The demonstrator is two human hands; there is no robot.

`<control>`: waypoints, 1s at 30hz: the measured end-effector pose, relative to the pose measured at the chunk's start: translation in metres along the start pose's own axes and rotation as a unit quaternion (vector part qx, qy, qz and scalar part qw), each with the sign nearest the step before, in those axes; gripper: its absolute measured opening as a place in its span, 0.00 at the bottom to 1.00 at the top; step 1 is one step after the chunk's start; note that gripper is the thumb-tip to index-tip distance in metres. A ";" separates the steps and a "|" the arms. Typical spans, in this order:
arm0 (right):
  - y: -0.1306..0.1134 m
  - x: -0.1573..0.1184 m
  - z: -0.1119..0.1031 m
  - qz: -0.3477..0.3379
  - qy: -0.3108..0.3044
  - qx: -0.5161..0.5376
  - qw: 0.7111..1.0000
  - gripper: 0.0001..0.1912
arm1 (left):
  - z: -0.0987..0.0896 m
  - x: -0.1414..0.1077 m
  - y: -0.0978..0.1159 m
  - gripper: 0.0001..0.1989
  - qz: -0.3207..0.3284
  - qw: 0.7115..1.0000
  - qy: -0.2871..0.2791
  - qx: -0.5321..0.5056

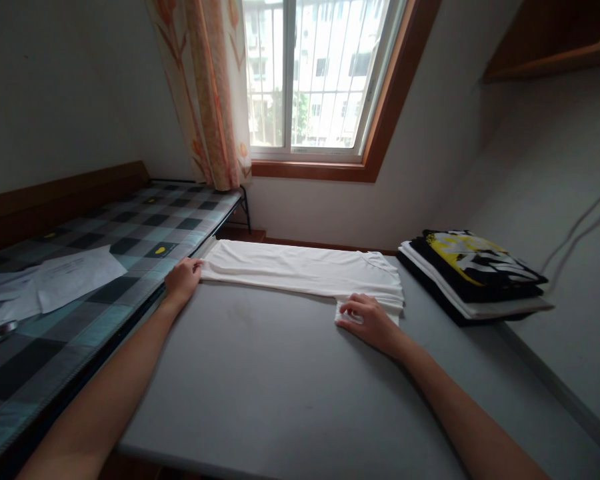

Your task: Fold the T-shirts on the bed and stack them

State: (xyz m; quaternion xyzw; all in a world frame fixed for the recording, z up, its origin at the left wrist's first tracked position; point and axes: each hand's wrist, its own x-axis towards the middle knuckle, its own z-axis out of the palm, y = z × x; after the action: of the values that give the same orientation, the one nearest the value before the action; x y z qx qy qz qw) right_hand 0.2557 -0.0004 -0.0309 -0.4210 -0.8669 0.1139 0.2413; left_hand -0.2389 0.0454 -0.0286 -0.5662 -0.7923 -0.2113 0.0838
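Note:
A white T-shirt [290, 267] lies folded lengthwise into a long strip across the far part of the grey table [260, 380]. My left hand [183, 280] is closed on the shirt's left end, thumb and fingers pinching the edge. At the other end, my right hand [367, 320] rests on a sleeve that sticks out toward me near the collar end. Its fingers are curled on the fabric, and part of the sleeve is hidden beneath them. Light wrinkles run along the strip.
A stack of folded clothes [475, 280], black and white with a yellow print on top, sits at the table's right by the wall. Left of the table is a bed with a checked mattress [130, 227], holding papers [80, 277]. A window [315, 73] and curtain [213, 93] are behind.

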 end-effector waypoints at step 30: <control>-0.030 0.061 0.001 0.005 -0.066 -0.048 0.997 0.06 | 0.005 0.004 -0.004 0.16 0.028 0.997 0.038 -0.065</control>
State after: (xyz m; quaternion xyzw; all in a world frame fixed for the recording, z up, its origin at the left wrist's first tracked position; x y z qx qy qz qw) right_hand 0.2028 0.0295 0.0000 -0.4285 -0.8831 0.1004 0.1627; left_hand -0.2436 0.0495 -0.0329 -0.5839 -0.7568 -0.2818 0.0827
